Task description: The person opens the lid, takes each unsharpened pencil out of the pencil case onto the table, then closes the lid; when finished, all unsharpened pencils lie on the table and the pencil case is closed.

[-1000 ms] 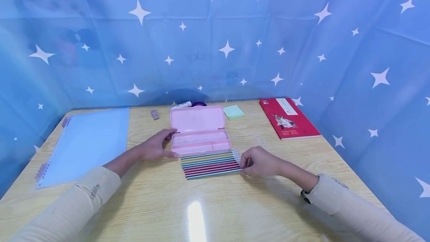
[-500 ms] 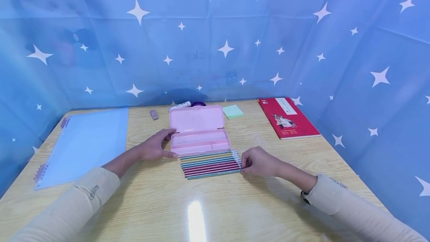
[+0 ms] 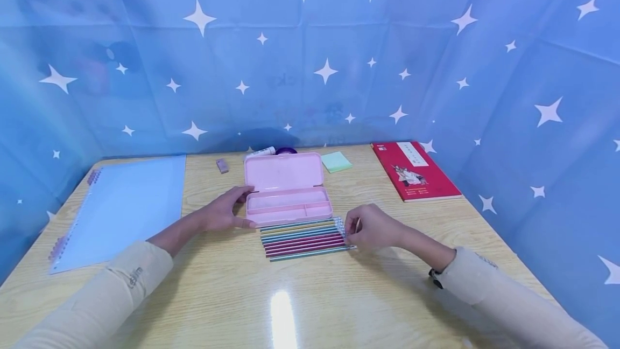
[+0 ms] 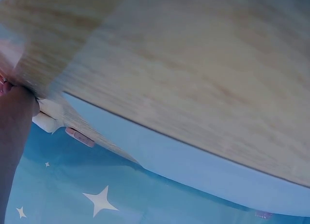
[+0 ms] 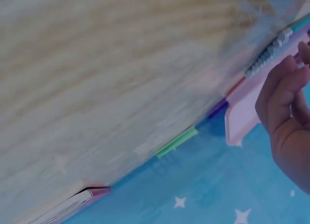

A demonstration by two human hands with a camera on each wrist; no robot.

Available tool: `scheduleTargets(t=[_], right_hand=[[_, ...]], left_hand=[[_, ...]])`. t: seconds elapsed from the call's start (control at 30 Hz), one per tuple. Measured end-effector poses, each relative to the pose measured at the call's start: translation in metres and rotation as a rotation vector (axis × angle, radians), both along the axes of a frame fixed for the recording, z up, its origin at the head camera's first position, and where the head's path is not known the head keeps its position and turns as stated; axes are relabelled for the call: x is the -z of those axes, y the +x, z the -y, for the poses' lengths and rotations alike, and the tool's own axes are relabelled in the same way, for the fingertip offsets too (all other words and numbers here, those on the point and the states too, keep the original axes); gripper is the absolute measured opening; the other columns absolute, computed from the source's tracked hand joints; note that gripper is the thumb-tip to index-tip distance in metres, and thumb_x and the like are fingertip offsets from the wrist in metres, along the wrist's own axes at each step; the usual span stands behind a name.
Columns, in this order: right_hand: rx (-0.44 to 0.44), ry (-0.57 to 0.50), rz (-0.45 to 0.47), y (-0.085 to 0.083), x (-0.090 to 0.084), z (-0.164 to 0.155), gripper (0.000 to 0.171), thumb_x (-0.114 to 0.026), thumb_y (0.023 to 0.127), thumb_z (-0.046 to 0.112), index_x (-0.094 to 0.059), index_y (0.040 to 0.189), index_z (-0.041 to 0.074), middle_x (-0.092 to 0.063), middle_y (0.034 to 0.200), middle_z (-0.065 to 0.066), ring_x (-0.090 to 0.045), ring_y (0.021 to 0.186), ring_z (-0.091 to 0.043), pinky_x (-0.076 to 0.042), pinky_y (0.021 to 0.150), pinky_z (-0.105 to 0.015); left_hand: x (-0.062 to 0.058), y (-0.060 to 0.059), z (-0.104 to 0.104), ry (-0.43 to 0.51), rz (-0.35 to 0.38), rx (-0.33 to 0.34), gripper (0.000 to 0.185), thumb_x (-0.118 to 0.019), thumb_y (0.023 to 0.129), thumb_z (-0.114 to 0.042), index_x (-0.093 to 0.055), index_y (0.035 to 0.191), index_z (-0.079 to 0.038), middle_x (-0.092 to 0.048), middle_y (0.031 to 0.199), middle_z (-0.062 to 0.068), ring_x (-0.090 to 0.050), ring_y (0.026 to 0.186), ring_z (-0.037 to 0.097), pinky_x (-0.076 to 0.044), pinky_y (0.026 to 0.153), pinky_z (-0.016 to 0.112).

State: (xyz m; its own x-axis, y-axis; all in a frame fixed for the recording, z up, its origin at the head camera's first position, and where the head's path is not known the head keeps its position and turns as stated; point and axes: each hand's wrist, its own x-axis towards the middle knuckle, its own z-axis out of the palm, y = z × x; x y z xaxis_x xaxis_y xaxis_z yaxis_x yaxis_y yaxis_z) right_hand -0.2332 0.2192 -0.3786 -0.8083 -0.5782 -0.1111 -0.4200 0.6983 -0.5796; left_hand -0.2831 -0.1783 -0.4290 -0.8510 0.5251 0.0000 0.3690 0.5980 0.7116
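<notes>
At a wooden desk [image 3: 310, 306], we see the left hand [image 3: 224, 210] resting with relaxed, straight fingers against the left end of an open pink pencil case [image 3: 287, 194]. The right hand [image 3: 375, 229] curls its fingers onto the ends of a row of colored pencils [image 3: 302, 237] lying just in front of the case.

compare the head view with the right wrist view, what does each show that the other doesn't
Only the head view shows the left hand resting against the open pink pencil case, the blue binder, the small eraser and the whole row of pencils. Only the right wrist view shows the red book's page edges from the side. Both show the right hand at the pencils' eraser ends, the pink case, the green sticky notes, the wooden table and the starry blue backdrop.
</notes>
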Motion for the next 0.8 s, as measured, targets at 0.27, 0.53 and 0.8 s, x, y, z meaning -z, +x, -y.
scheduleTargets(t=[0.27, 0.53, 0.8], right_hand=[[-0.03, -0.095, 0.03, -0.026, -0.002, 0.008, 0.013, -0.079, 0.085, 0.015, -0.072, 0.094, 0.009, -0.068, 0.091, 0.002, -0.065, 0.081, -0.015, -0.056, 0.073, -0.028], [0.037, -0.14, 0.034, -0.059, 0.002, 0.019, 0.035, -0.079, 0.085, 0.016, -0.066, 0.116, 0.003, -0.065, 0.118, -0.012, -0.068, 0.095, -0.022, -0.057, 0.081, -0.034], [0.052, -0.176, 0.078, -0.085, 0.008, 0.017, 0.061, -0.081, 0.084, 0.02, -0.055, 0.136, 0.003, -0.056, 0.134, -0.018, -0.064, 0.111, -0.032, -0.056, 0.088, -0.039]], left_hand=[[0.003, 0.0, 0.001, 0.002, 0.006, -0.008, 0.105, -0.083, 0.079, -0.043, -0.023, 0.154, 0.0, -0.042, 0.141, 0.017, -0.041, 0.125, 0.031, -0.033, 0.111, 0.05], [0.003, -0.002, 0.0, 0.043, 0.044, -0.029, 0.115, -0.085, 0.078, -0.038, -0.01, 0.158, -0.003, -0.038, 0.146, 0.019, -0.04, 0.132, 0.035, -0.03, 0.114, 0.051], [0.005, -0.003, 0.001, 0.119, 0.051, -0.016, 0.117, -0.085, 0.079, -0.031, -0.003, 0.157, -0.002, -0.039, 0.144, 0.02, -0.04, 0.132, 0.036, -0.029, 0.114, 0.053]])
